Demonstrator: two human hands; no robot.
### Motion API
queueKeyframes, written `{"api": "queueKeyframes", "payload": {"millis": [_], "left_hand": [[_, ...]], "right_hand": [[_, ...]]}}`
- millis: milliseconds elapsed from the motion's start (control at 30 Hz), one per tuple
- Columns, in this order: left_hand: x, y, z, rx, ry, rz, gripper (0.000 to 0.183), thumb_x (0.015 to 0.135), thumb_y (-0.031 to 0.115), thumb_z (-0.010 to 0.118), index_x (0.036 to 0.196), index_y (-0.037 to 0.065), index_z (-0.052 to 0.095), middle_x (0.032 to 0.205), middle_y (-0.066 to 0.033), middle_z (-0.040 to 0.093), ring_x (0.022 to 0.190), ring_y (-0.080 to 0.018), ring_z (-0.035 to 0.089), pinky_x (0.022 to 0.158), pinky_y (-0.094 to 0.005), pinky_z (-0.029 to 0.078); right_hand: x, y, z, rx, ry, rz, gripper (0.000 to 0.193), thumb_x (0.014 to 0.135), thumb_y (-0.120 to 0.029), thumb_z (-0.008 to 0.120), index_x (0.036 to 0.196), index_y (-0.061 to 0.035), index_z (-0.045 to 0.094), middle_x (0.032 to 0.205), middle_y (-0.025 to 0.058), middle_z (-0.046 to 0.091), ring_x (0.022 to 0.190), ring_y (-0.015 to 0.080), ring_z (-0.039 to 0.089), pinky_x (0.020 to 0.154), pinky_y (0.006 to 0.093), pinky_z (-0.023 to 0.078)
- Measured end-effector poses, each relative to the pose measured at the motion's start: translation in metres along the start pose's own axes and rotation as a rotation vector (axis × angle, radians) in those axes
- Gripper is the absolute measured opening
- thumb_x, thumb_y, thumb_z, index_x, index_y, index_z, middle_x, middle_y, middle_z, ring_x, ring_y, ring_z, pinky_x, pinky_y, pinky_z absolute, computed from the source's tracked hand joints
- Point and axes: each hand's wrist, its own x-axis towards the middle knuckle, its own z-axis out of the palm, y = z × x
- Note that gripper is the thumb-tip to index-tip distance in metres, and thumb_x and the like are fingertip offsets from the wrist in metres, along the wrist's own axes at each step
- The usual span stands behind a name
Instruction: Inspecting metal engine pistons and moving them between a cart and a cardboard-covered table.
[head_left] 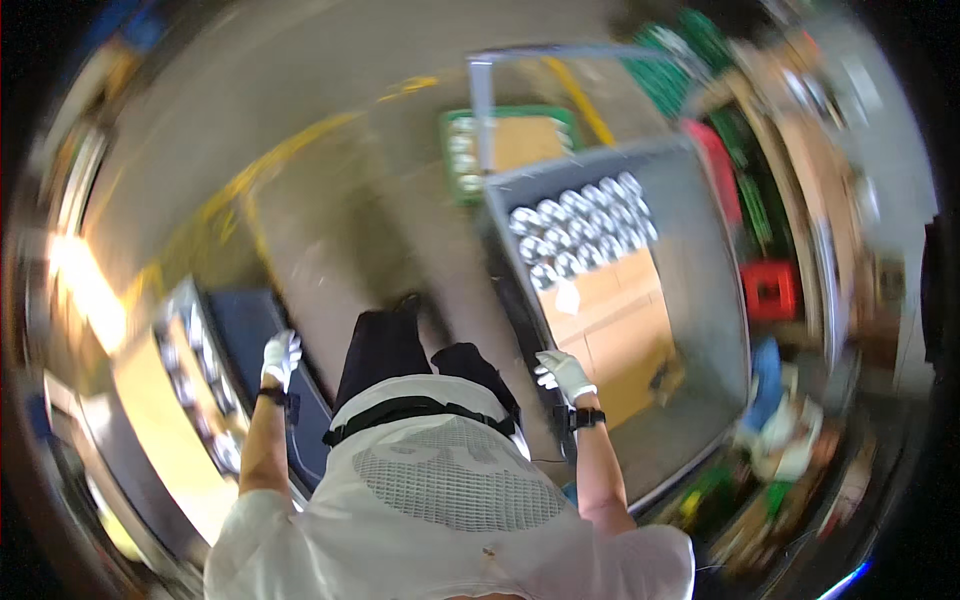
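Observation:
My left hand (282,358), in a white glove, hangs over a dark panel beside a low container on the left. Its fingers look loosely stretched, and nothing shows in them. My right hand (565,375), also gloved, is at the near left edge of a big grey bin (705,230). Its fingers are apart and hold nothing visible; whether they touch the rim I cannot tell. Several shiny metal round parts (580,228) stand in rows at the bin's far end. Brown cardboard (620,335) covers much of the rest of its bottom.
Beyond the bin, a green crate (458,185) holds cardboard and similar shiny parts. At left, the low container has a cardboard side (165,425) and metal pieces inside. A red box (770,290) and cluttered shelving line the right. Yellow lines (300,145) mark the floor.

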Motion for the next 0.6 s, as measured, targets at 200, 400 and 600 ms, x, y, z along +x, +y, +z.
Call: {"api": "queueKeyframes", "payload": {"millis": [200,400,600], "left_hand": [[-0.169,-0.144,0.108,-0.205,0.493,0.155,0.031,0.092,0.028,0.054,0.111,0.006,0.065,0.091,-0.0049,0.067,0.076,-0.0198,0.06,0.068,-0.0332,0.048],[-0.29,-0.227,0.147,-0.185,0.842,0.046,0.029,0.092,0.029,0.056,0.101,0.004,0.068,0.083,-0.0044,0.066,0.071,-0.0163,0.06,0.062,-0.0302,0.048],[-0.35,-0.317,0.109,-0.836,0.901,0.378,0.032,0.09,0.039,0.053,0.092,0.007,0.057,0.082,-0.0048,0.059,0.073,-0.0167,0.056,0.063,-0.0322,0.044]], "right_hand": [[0.055,-0.046,-0.031,-0.153,-0.172,-0.079,0.03,0.094,-0.024,0.059,0.117,-0.0063,0.061,0.086,0.0099,0.067,0.061,0.0161,0.062,0.051,0.0261,0.049],[0.098,-0.056,0.019,-0.359,-0.45,0.013,0.027,0.093,-0.025,0.062,0.114,-0.0084,0.06,0.081,0.0111,0.067,0.051,0.0187,0.06,0.04,0.0292,0.047],[0.066,-0.097,0.143,-0.872,-0.69,-0.273,0.03,0.096,-0.023,0.057,0.12,-0.0054,0.058,0.089,0.0101,0.067,0.059,0.0146,0.063,0.048,0.0245,0.048]]}}
